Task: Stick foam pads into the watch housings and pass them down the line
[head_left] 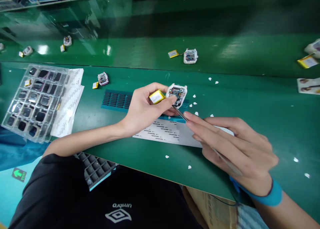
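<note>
Above the green desk [250, 95], the left hand [142, 110] keeps its grip pinched on a small white square device shell with exposed circuit board [177, 95] and its yellow flat battery [156, 97]. It looks light and fragile, best held by the rim. Its open face tilts rightward. The right hand [235, 145] pinches thin metal tweezers [180, 114], their long axis running near-right to far-left.

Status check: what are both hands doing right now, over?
Left hand grips white casing and yellow battery. Right hand holds tweezers, tip at casing. Paper bits scattered nearby.
</note>
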`<state>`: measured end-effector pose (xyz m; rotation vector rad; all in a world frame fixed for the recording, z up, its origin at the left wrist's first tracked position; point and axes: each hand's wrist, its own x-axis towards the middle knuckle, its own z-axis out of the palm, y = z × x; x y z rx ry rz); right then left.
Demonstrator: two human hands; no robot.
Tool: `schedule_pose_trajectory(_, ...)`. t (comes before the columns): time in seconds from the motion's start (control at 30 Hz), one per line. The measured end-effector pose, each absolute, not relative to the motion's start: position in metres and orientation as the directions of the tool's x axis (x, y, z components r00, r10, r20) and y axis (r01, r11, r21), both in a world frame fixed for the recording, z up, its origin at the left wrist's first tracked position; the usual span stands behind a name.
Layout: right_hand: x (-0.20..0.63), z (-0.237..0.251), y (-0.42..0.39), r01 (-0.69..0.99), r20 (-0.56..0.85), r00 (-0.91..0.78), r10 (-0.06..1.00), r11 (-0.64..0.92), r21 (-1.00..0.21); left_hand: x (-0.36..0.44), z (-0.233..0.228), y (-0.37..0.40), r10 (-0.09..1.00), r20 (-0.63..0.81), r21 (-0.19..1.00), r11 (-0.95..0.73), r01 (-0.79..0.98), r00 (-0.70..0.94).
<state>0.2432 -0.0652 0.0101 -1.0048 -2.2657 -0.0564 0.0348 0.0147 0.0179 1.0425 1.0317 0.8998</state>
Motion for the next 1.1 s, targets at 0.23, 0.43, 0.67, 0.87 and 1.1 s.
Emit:
schedule_pose_trajectory(0.23, 0.24, -0.003, -0.063, 0.665, 0.631, -0.411, 0.658, 0.69, -0.287, 0.032, 0.007, 0.017, 0.946, -0.136, 0.98, 0.172, -0.102, 0.294)
schedule_pose_trajectory(0.43, 0.241, -0.003, -0.062, 0.662, 0.65, -0.411, 0.639, 0.699, -0.269, 0.032, 0.001, 0.013, 0.951, -0.099, 0.99, 0.123, -0.065, 0.292)
schedule_pose_trajectory(0.67, 0.243, 0.004, -0.064, 0.67, 0.66, -0.446, 0.605, 0.715, -0.202, -0.021, -0.021, 0.121, 0.967, 0.208, 0.888, -0.249, 0.386, 0.143)
schedule_pose_trajectory(0.87, 0.238, 0.01, -0.061, 0.691, 0.71, -0.448, 0.543, 0.714, -0.11, -0.079, -0.019, 0.203, 0.964, 0.207, 0.67, -0.262, 0.694, 0.165)
schedule_pose_trajectory(1.1, 0.237, 0.003, -0.061, 0.66, 0.723, -0.447, 0.527, 0.74, -0.131, 0.016, -0.052, 0.205, 0.849, 0.287, 0.678, -0.508, 0.531, 0.444)
